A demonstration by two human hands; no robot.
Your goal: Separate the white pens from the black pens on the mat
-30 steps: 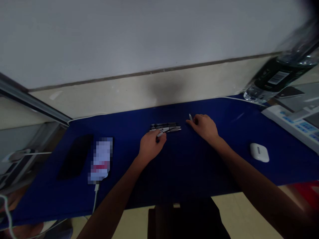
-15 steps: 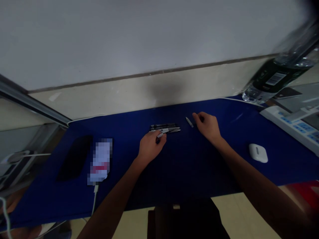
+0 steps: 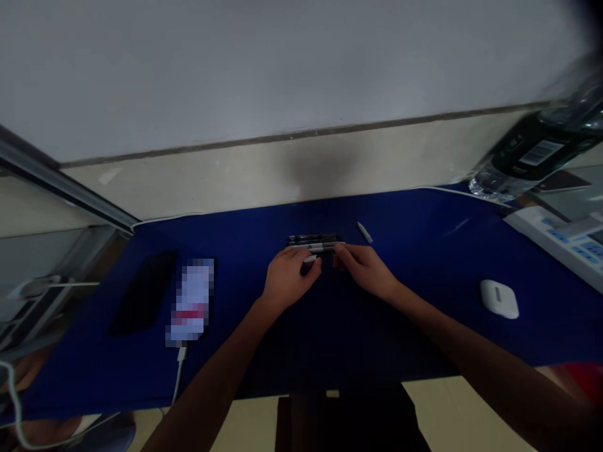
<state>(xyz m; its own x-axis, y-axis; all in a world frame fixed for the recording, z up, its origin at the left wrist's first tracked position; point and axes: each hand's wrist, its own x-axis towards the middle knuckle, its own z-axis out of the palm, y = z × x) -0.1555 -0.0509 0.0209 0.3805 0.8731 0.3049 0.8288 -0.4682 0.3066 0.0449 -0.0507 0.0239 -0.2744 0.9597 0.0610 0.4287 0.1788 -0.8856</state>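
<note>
While my dark lap [image 3: 353, 414] shows on the near side of the row of pens [image 3: 315, 238], a white cable [image 3: 179, 380] runs to a lit phone [image 3: 191, 295], well left of the pens and nearer me. Farther left of them lies a dark flat slab [image 3: 144, 292]. Well to the right of the pens, also nearer me, sits a small white case [image 3: 500, 299].

My left hand [image 3: 286, 279] curls at the near left part of the row, thumb and fingers pinching a white piece [image 3: 309, 258] whose end pokes out just on my side of it. My right hand [image 3: 367, 267] bends inward, its fingertips at the row's right end; I cannot tell whether they pinch a pen. The pens lie side by side, crosswise to me, on the blue table [image 3: 245, 251].

Past their right end, slightly farther off, a short pale tube [image 3: 364, 232] lies slantwise. Far to the right of the pens are a white power strip [image 3: 560, 242] and, beyond, a clear bottle [image 3: 527, 154] with a dark label. Straight behind the pens stands the pale wall [image 3: 301, 63].
</note>
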